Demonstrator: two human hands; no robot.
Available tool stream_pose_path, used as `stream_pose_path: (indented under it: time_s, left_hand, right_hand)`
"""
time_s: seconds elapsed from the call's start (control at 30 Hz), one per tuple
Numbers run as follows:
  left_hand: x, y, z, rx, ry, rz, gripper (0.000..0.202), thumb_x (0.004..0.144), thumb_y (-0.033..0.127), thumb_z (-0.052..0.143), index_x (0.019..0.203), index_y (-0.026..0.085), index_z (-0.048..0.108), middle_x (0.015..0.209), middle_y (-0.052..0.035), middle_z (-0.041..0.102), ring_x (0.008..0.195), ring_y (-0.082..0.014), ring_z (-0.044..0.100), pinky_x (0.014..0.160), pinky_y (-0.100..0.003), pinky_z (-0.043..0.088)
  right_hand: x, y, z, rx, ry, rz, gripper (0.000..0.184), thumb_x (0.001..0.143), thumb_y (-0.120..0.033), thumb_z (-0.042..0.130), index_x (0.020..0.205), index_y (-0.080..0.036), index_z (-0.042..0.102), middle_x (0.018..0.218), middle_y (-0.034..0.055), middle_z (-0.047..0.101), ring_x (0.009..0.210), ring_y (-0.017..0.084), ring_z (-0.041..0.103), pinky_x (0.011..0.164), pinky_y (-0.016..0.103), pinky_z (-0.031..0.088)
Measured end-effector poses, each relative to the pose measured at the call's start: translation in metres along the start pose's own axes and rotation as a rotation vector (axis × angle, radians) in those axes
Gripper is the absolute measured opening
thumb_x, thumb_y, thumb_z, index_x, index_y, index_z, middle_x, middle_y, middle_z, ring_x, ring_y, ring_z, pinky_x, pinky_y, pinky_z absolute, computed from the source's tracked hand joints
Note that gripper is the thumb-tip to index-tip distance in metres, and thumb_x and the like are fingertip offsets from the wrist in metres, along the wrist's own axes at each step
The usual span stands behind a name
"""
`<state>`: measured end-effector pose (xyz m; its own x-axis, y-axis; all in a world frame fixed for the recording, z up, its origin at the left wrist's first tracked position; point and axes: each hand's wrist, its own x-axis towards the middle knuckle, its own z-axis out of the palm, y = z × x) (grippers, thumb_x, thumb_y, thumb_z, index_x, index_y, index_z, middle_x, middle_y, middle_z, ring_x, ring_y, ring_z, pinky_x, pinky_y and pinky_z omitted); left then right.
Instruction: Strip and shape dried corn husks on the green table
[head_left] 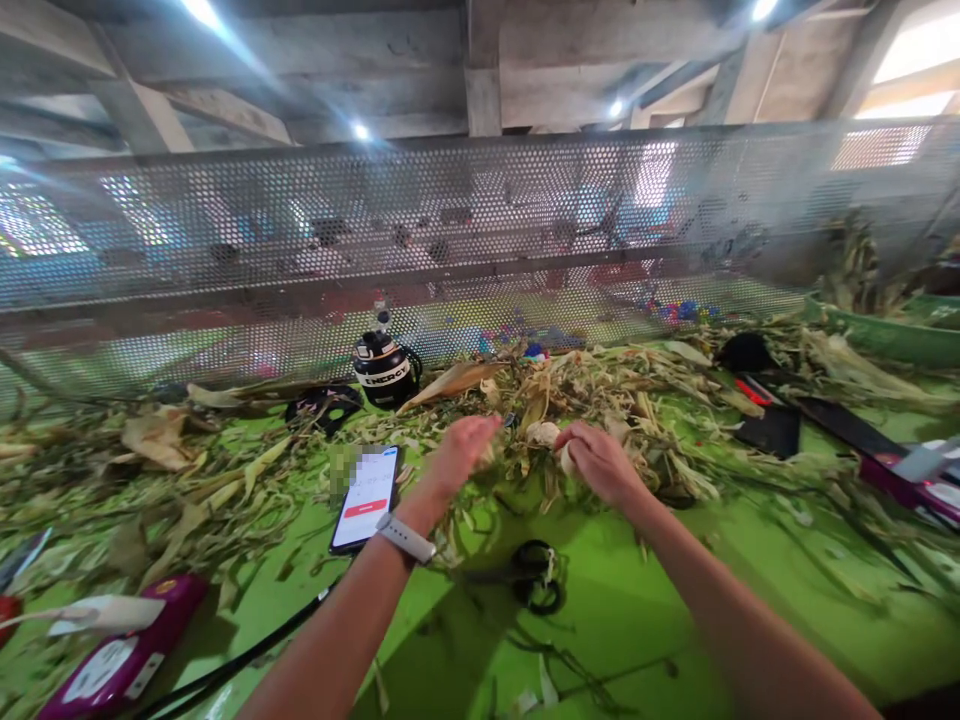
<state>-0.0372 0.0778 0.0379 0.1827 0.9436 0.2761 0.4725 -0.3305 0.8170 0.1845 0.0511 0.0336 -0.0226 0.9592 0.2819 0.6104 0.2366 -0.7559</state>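
My left hand [461,455], with a pale band [406,538] on its wrist, hovers over the green table [637,610]. Its fingers are drawn together and blurred; what they pinch, if anything, cannot be made out. To its right, my right hand [598,462] has its fingers closed on a pale piece of husk [568,460], mostly hidden by the fingers. A second pale husk lump [541,433] lies between the hands, at the near edge of a heap of dry corn husks [592,385]. Black-handled scissors [536,577] rest on the table below the hands.
A lit phone [366,500] lies left of my left hand. Behind it stands a black jug marked ENERGY [384,372]. Purple power strips [124,645] sit at both sides, with cables. A perforated metal screen [480,225] runs along the back; a green basin [877,330] is far right.
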Motion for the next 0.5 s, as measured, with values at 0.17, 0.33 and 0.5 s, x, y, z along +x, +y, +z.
stream_pose_path:
  time_s: [0.17, 0.33, 0.5]
  left_hand:
    - [-0.021, 0.030, 0.034, -0.198, -0.165, 0.006, 0.037, 0.078, 0.043, 0.056, 0.105, 0.018, 0.062, 0.104, -0.0099, 0.064, 0.099, -0.0225, 0.057, 0.092, -0.038, 0.041]
    - [-0.032, 0.037, 0.048, -0.722, -0.244, -0.292, 0.031, 0.074, 0.033, 0.063, 0.098, 0.014, 0.058, 0.085, -0.0059, 0.066, 0.078, -0.0154, 0.060, 0.074, -0.027, 0.047]
    - [-0.032, 0.034, 0.034, -0.884, -0.203, -0.484, 0.031, 0.068, 0.024, 0.071, 0.095, 0.015, 0.059, 0.079, -0.0014, 0.063, 0.062, -0.0077, 0.056, 0.059, -0.020, 0.045]
  right_hand:
    - [-0.008, -0.005, 0.013, -0.094, 0.042, -0.068, 0.021, 0.073, -0.022, 0.039, 0.083, -0.019, 0.057, 0.061, -0.0010, 0.057, 0.057, 0.014, 0.051, 0.058, 0.024, 0.036]
    - [-0.018, -0.007, 0.025, -0.189, 0.025, -0.177, 0.022, 0.075, -0.022, 0.044, 0.093, -0.018, 0.057, 0.057, -0.0021, 0.051, 0.058, 0.015, 0.049, 0.060, 0.025, 0.036]
    - [-0.016, -0.010, 0.024, 0.054, -0.122, -0.242, 0.021, 0.078, -0.024, 0.050, 0.096, -0.017, 0.059, 0.071, 0.0002, 0.056, 0.064, 0.013, 0.051, 0.061, 0.025, 0.038]
